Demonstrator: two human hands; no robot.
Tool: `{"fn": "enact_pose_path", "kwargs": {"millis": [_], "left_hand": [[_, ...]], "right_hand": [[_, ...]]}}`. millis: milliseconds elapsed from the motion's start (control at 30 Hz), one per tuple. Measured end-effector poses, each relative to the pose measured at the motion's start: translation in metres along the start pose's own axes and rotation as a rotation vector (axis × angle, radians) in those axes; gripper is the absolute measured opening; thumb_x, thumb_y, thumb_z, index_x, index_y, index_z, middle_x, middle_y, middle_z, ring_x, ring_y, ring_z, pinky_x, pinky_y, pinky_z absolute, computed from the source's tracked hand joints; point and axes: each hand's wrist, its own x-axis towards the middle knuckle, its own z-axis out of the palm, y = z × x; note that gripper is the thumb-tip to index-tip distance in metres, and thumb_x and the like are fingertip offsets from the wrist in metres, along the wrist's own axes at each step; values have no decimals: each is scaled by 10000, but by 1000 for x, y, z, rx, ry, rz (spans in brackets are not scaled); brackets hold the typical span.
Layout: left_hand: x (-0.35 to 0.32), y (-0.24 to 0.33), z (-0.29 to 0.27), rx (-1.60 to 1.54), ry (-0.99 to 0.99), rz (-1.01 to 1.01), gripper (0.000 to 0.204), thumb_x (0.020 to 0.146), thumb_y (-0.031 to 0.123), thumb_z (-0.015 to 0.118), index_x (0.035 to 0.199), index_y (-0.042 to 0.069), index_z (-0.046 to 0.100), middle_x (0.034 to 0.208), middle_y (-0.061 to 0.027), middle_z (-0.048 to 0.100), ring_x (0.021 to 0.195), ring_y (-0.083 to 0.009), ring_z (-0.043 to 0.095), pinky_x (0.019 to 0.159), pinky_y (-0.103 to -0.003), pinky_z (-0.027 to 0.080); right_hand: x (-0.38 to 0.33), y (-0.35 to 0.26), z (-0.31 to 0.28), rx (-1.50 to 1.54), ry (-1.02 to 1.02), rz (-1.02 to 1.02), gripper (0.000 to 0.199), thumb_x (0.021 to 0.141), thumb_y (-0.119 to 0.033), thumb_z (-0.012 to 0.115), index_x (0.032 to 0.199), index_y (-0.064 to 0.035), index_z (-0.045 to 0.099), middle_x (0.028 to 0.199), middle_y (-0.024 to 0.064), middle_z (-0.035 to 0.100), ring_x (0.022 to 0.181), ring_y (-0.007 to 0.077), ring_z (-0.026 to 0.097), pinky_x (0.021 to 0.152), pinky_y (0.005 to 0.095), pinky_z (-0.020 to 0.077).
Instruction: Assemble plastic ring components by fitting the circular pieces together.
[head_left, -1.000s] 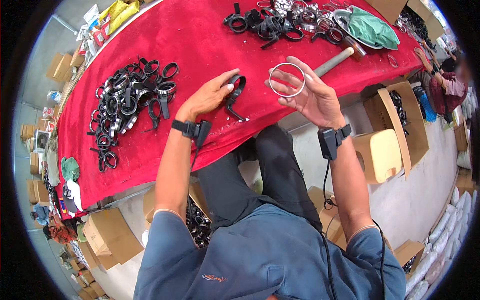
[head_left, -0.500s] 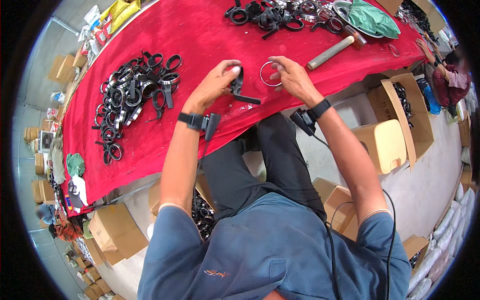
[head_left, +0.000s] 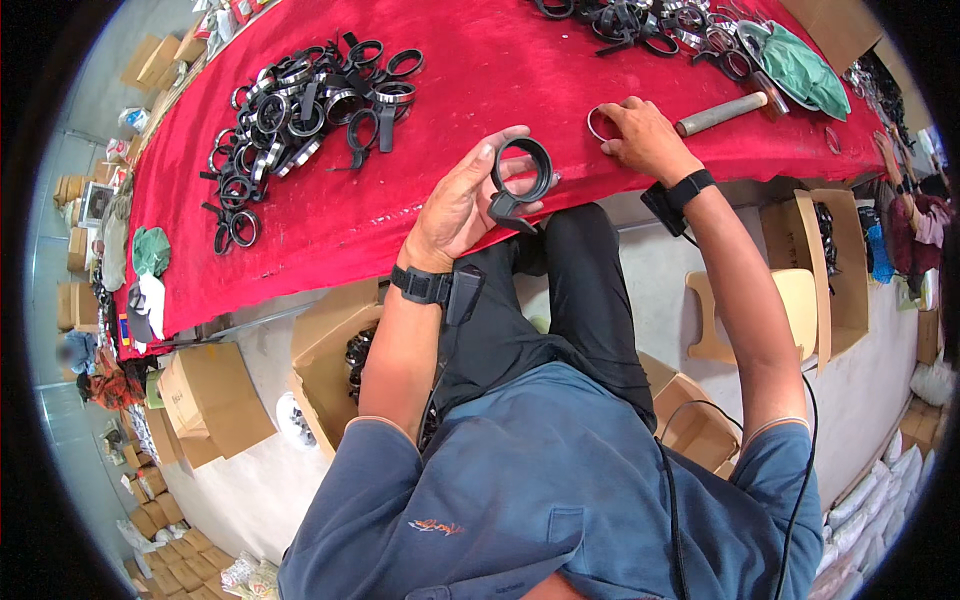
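Observation:
My left hand holds a black ring with a projecting tab just above the near edge of the red-covered table. Its palm is turned up, with the fingers behind and around the ring, whose opening faces up. To the right, my right hand pinches a thin metal ring close to the red cloth; fingers cover part of it. A hammer with a grey handle lies beyond the right hand. Left of my left hand is a heap of similar black and silver rings.
Another heap of rings sits at the far right, beside a plate with a green bag. Open cardboard boxes and a pale yellow stool stand below the table edge. Another person's arm reaches in at the far right.
My left hand has turned its palm up, so the black ring now faces upward. My right hand has moved right and away from it, carrying the thin ring toward the cloth. The view has shifted.

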Motion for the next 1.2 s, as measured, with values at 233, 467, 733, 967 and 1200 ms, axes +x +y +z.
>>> {"fn": "enact_pose_path", "kwargs": {"millis": [233, 467, 733, 967, 1200], "left_hand": [[-18, 7, 6, 507, 161, 157, 780, 970, 168, 814, 1619, 25, 406, 1424, -236, 643, 1303, -300, 665, 1143, -421, 531], [-7, 11, 63, 1519, 486, 394, 759, 689, 190, 981, 1355, -9, 679, 1260, -187, 700, 1143, -311, 710, 992, -400, 579], [-9, 3, 67, 1257, 349, 266, 759, 765, 226, 978, 1385, -62, 649, 1315, -179, 688, 1218, -275, 692, 1040, -398, 568], [-23, 1, 64, 315, 50, 105, 797, 891, 38, 861, 1560, -95, 449, 1521, -218, 568, 1406, -294, 591, 1160, -402, 513], [-23, -21, 78, 233, 87, 278, 844, 816, -89, 867, 1560, -76, 470, 1581, -220, 532, 1466, -334, 538, 1207, -433, 491]], "right_hand": [[-22, -29, -25, 1179, 7, 126, 782, 947, -219, 798, 1615, -48, 429, 1347, 171, 659, 1275, 326, 646, 1116, 468, 512], [-77, -117, -36, 1983, 136, -182, 817, 951, -316, 813, 1601, 6, 436, 1480, 145, 581, 1366, 252, 575, 1167, 448, 472], [-100, -106, -13, 2153, 237, -95, 829, 944, -317, 813, 1589, 42, 435, 1490, 191, 578, 1400, 294, 566, 1204, 445, 459], [-104, -106, 4, 2477, 235, -133, 864, 947, -408, 799, 1577, 61, 439, 1523, 246, 560, 1470, 377, 511, 1292, 510, 381], [-105, -105, 0, 2610, 251, -137, 845, 953, -428, 798, 1560, 57, 467, 1513, 261, 574, 1496, 400, 483, 1288, 502, 390]]}}
